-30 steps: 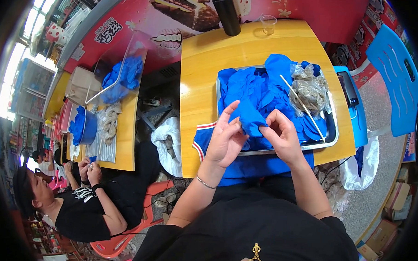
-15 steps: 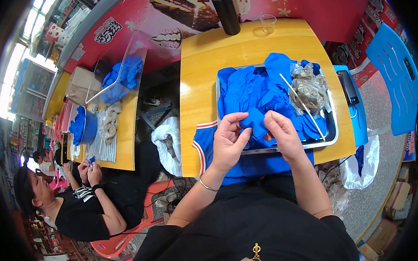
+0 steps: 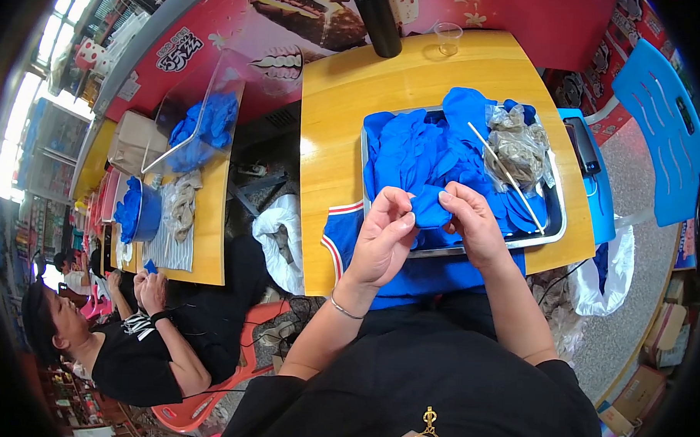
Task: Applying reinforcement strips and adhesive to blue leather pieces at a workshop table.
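Over the last second, the left hand (image 3: 388, 237) has drawn in its raised forefinger and now pinches the small blue piece (image 3: 430, 209) between thumb and fingertips, while the right hand (image 3: 475, 221) grips its other side. The piece is held above the near edge of the tray (image 3: 551, 239), so the work in hand now seems to be two-handed handling of this one piece; exactly how its edge is folded is too small to tell. At the left, the co-worker's hands (image 3: 149, 288) now have a blue scrap poking up from them

The metal tray carries a heaped blue pile (image 3: 410, 147), with a clear plastic bag (image 3: 519, 153) of brownish stuff on its right side and a pale stick (image 3: 508, 180) slanting beside it. On the left table, a blue tub (image 3: 147, 211) and a clear bin (image 3: 184, 148) behind it both hold more blue pieces. On the floor between the tables, a white sack (image 3: 280, 275) contains something grey-brown
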Motion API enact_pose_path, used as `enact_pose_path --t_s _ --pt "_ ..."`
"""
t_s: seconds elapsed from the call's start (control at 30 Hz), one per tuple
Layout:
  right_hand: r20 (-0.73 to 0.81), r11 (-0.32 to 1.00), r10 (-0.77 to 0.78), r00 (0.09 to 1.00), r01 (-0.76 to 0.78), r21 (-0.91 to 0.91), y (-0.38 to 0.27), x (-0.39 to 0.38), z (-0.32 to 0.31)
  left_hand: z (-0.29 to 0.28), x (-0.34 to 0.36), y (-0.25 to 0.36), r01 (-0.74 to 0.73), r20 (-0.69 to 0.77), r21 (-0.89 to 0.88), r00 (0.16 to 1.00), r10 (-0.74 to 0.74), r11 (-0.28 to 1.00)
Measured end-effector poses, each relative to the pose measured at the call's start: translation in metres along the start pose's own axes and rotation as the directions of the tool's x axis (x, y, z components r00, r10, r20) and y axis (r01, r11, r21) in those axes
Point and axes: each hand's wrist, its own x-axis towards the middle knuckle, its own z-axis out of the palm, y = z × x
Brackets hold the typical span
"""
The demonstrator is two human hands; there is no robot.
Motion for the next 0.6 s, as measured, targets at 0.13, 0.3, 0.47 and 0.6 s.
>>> enact_pose_path --t_s 0.13,0.3,0.47,0.6 --pt "0.003 1.0 0.008 1.0 -0.008 -0.017 -0.0001 -0.0008 0.0016 -0.0044 -0.0001 -0.0042 -0.016 0.039 0.116 0.999 0.012 0.993" --pt "-0.004 0.999 -0.007 1.0 0.007 -0.048 -0.0044 -0.0032 0.0037 -0.0044 0.0006 -0.0031 -0.011 0.055 0.101 0.998 0.006 0.995" --pt "0.057 0.997 -0.04 0.998 0.043 -0.064 -0.0068 -0.002 0.009 -0.0081 0.0023 -0.0038 0.021 0.099 -0.066 0.995 -0.015 0.998" --pt "0.034 0.993 -0.039 0.999 0.043 -0.111 -0.006 0.0007 0.0064 -0.0035 0.0002 -0.0008 -0.012 0.043 0.06 0.999 0.009 0.998"
